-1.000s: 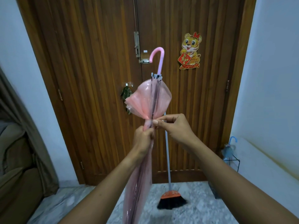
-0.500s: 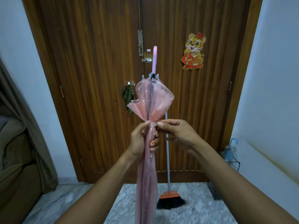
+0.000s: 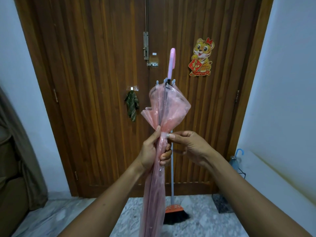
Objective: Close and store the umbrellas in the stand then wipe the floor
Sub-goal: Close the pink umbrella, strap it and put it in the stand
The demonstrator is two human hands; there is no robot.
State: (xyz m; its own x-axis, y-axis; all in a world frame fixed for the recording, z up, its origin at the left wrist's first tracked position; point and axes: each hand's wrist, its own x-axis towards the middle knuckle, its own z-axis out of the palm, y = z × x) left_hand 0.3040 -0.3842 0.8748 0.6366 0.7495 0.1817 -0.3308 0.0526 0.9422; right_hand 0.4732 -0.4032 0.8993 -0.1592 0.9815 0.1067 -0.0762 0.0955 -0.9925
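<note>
Pink umbrella [image 3: 164, 110] stands upright, handle up, before the wooden door [image 3: 95, 82], its folded canopy bunched in the left hand [image 3: 153, 149], whose grip is clenched around it. The right hand [image 3: 191, 147] pinches the small strap at the same spot with fingertips. At the right wall a wire stand [image 3: 240, 173] holds a blue umbrella [image 3: 236, 157]; a broom [image 3: 174, 212] leans behind.

Tiger sticker [image 3: 202, 57] on wooden door [image 3: 102, 82], broom [image 3: 176, 214] below

Soft, even indoor light; wide-angle bending at edges.
</note>
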